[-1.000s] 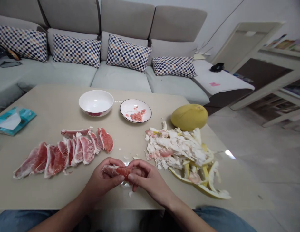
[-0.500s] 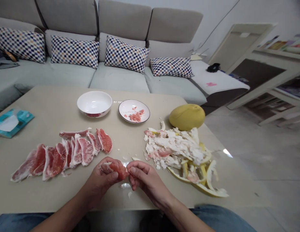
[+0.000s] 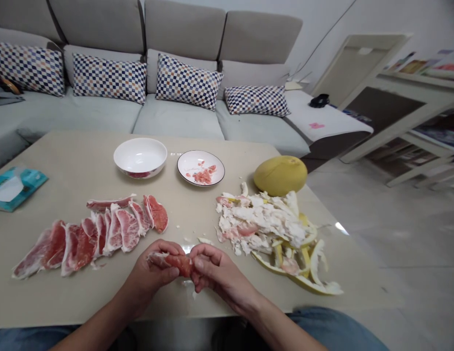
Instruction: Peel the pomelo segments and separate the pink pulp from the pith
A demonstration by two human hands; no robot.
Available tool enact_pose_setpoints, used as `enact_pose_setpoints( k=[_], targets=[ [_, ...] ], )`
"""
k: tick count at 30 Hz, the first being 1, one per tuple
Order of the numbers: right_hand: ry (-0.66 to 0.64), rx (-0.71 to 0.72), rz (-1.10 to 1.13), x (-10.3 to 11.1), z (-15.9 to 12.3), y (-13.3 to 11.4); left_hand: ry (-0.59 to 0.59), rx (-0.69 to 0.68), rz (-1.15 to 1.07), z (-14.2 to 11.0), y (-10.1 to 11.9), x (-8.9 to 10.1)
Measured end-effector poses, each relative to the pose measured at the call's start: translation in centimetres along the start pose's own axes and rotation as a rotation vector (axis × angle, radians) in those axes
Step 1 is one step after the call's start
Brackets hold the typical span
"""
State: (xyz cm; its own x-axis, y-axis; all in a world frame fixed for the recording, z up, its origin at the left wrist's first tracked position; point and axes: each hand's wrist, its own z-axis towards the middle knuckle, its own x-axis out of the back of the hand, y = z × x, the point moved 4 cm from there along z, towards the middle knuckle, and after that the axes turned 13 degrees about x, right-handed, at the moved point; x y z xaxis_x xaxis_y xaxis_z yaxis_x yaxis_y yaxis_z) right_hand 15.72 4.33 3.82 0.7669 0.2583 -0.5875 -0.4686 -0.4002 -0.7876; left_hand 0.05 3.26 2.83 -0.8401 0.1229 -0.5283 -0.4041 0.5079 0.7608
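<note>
Pomelo segment (image 3: pixel 180 264): one, red-fleshed, held between two hands above the near edge of the counter (image 3: pixel 80 170); pale membrane is seen at its left end, bare flesh at its middle.
Left hand (image 3: pixel 153 273): one; the segment is pinched in its grip, the thumb laid along the near side and the fingers behind.
Right hand (image 3: pixel 215 273): one; the segment's right end is pinched in its grip between thumb and fingertips; whether flesh or membrane is caught there cannot be told.
Row of segments (image 3: pixel 88 236): roughly ten, leaned against one another at the left of the counter; an exact count is prevented by the overlap.
Lone segment (image 3: pixel 111 202): one, laid crosswise just behind the row.
Bowl (image 3: pixel 140 156): one, white, set behind the row.
Plate (image 3: pixel 186 165): one, dark-rimmed, placed beside the bowl; several small red flesh pieces (image 3: pixel 203 175) are gathered on it, too small to be counted.
Whole pomelo (image 3: pixel 280 175): one, yellow, placed behind the scraps.
Scraps: one heap of white pith and membrane (image 3: pixel 261 219), with several strips of yellow peel (image 3: pixel 322 287) at its near side.
Tissue pack (image 3: pixel 32 183): one, blue, laid at the far left.
Checkered cushions (image 3: pixel 109 78): four, propped along the sofa (image 3: pixel 179 117).
</note>
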Motion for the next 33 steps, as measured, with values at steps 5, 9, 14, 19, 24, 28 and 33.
enact_pose_setpoints(
  k=[5, 9, 14, 19, 24, 28, 33],
  targets=[
    [0.041, 0.004, 0.023, 0.4, 0.0, 0.2, 0.003, 0.040, -0.040, 0.2, -0.2, 0.0],
    [0.026, -0.022, 0.080, 0.4, 0.0, 0.1, -0.042, 0.059, -0.114, 0.3, -0.4, -0.4],
    [0.006, -0.041, 0.112, 0.3, 0.1, -0.1, -0.088, 0.076, -0.156, 0.3, -0.3, -0.8],
    [0.028, -0.045, 0.060, 0.3, 0.0, -0.3, -0.153, 0.038, -0.172, 0.1, 0.8, -1.1],
    [0.098, 0.054, -0.365, 1.7, 2.9, -4.2, -0.107, 0.073, -0.191, 0.1, 0.9, -0.2],
    [0.240, 0.241, -0.623, 4.1, 10.4, -9.6, 0.029, 0.125, -0.280, 0.3, 0.4, 1.0],
    [0.360, 0.287, -0.965, 6.0, 18.3, -13.1, 0.213, 0.199, -0.394, 0.3, 0.5, 2.1]
  ],
)
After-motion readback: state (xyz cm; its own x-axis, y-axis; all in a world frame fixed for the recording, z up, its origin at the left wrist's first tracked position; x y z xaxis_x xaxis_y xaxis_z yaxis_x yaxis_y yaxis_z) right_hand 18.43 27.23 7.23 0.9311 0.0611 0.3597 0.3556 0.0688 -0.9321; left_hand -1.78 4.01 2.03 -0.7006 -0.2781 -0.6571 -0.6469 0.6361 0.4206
